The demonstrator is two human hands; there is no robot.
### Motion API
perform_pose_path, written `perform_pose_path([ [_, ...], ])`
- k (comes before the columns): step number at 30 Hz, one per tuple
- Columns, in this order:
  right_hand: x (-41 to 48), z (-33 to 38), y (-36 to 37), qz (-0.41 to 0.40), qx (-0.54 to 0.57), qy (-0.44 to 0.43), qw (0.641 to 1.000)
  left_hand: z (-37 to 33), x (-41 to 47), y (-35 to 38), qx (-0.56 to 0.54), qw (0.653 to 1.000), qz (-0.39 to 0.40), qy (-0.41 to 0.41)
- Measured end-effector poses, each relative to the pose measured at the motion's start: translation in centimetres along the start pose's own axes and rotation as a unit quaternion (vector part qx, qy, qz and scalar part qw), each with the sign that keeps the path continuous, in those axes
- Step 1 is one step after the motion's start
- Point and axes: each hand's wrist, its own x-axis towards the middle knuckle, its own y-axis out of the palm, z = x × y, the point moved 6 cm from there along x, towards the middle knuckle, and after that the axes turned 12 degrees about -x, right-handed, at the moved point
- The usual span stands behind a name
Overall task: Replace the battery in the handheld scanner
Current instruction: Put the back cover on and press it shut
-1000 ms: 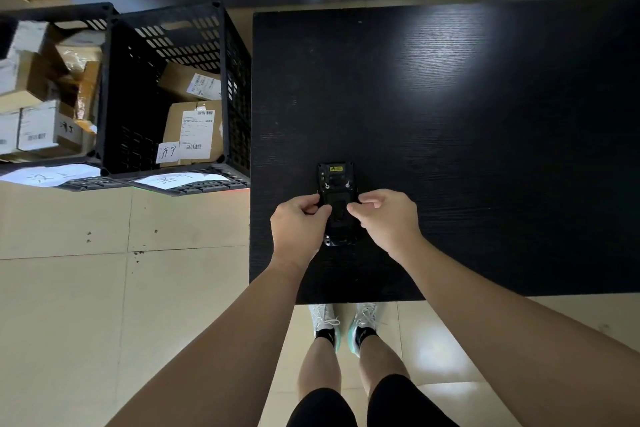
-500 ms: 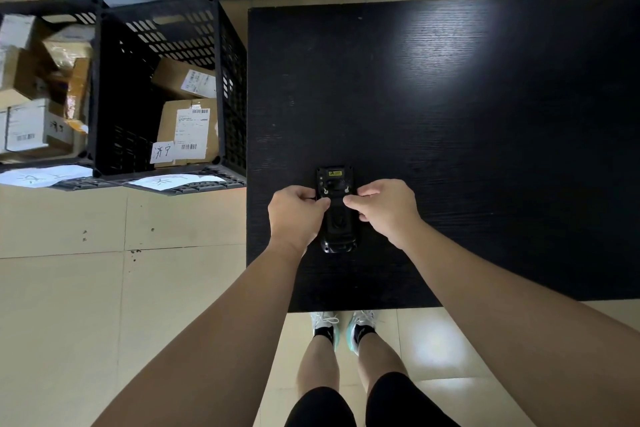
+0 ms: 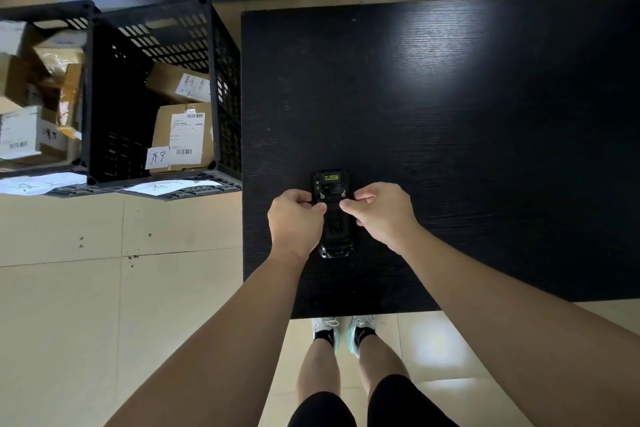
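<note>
Scanner (image 3: pixel 333 215) lies face down on the black tabletop (image 3: pixel 450 121), near its front edge, between both hands. Far left: 2 black crates (image 3: pixel 152 94) on the floor with cardboard parcels (image 3: pixel 180 135); shipping labels with barcodes, print too small to read, plus handwritten marks on white slips, not legible. Left hand (image 3: pixel 296 222) grip is pinched closed, fingertips at the scanner's left side by the left screw (image 3: pixel 322 196). Scanner back shows a yellow label (image 3: pixel 331 177), text unreadable, and 2 small screws. Right hand (image 3: pixel 381 211) grip likewise pinched, at the right screw (image 3: pixel 343 194). Step looks like releasing the back cover fasteners. Next likely needs turning both, then lifting the cover. No spare battery visible.
</note>
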Motion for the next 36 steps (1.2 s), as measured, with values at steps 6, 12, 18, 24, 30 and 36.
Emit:
perform_pose_path([
  [6, 0.4, 0.6, -0.3, -0.014, 0.055, 0.032, 0.998, -0.5, 0.5, -0.1, -0.079, 0.996, -0.012, -0.042],
  [12, 1.4, -0.2, 0.4, -0.005, 0.096, 0.060, 0.994, 0.0, 0.9, 0.0, -0.112, 0.990, 0.000, -0.090],
  [18, 1.9, -0.5, 0.6, 0.006, 0.108, 0.062, 0.992, 0.0, 0.8, 0.0, -0.138, 0.985, 0.002, -0.103],
  [24, 1.7, -0.3, 0.5, 0.000, 0.096, 0.064, 0.993, 0.3, 0.6, 0.1, -0.148, 0.983, -0.010, -0.105],
  [30, 1.5, -0.4, 0.6, -0.015, 0.106, 0.057, 0.993, 0.6, 0.4, 0.3, -0.175, 0.977, -0.025, -0.121],
  [36, 1.7, -1.1, 1.2, 0.012, 0.149, 0.067, 0.987, 1.0, 0.2, 0.4, -0.208, 0.965, -0.034, -0.155],
])
